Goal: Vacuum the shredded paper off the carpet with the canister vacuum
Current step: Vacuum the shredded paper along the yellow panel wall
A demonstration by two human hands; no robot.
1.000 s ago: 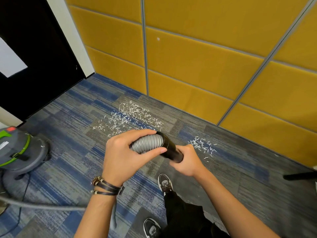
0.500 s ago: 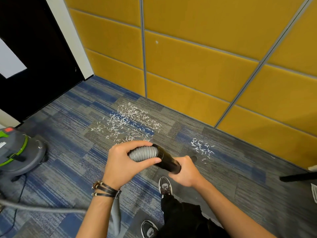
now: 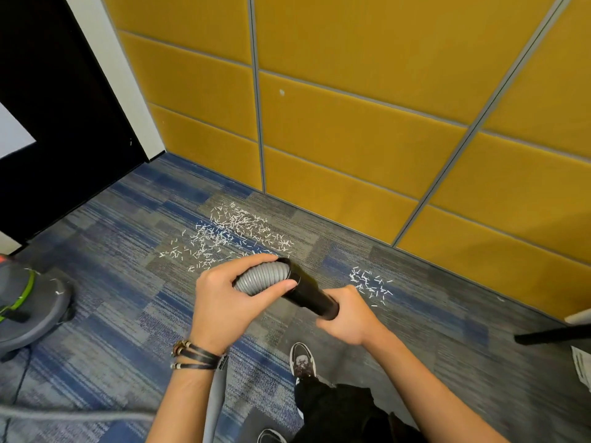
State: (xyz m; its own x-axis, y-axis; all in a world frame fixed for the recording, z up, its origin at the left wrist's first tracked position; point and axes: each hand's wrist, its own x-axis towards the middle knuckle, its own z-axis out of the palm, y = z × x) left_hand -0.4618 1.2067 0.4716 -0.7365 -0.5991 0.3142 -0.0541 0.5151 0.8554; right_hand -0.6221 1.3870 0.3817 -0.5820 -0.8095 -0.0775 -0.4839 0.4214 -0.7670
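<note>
Now both hands hold the end of the vacuum's hose up over the carpet [image 3: 128, 251]. The left hand [image 3: 230, 302] has its fingers and thumb wrapped round the grey hose [image 3: 262, 278], right where the bumpy part goes into the black tube [image 3: 311, 294]. The right hand [image 3: 348, 318] grips the other end of the black tube, with its fingers curled tight round it. The black tube is slanted, and its hose end is the end nearer the yellow wall [image 3: 351, 123].

Past the black tube, toward the yellow wall, a big patch of shredded paper [image 3: 233, 231] lies on the carpet. A small patch of paper bits [image 3: 367, 282] lies just right of the black tube, beyond the right hand. The black tube touches neither patch.

Far to the left of the black tube sits the canister vacuum [image 3: 28, 302]. It is grey with a green band, and only part of it shows. A few white bits lie on top of it. From the left hand the grey hose drops down under the wrist to the bottom edge.

Dark bracelets [image 3: 195, 354] sit on the left wrist. Below the black tube, a shoe [image 3: 302, 359] stands on the carpet. Far to the right of the black tube lies a thin black bar [image 3: 550, 335].
</note>
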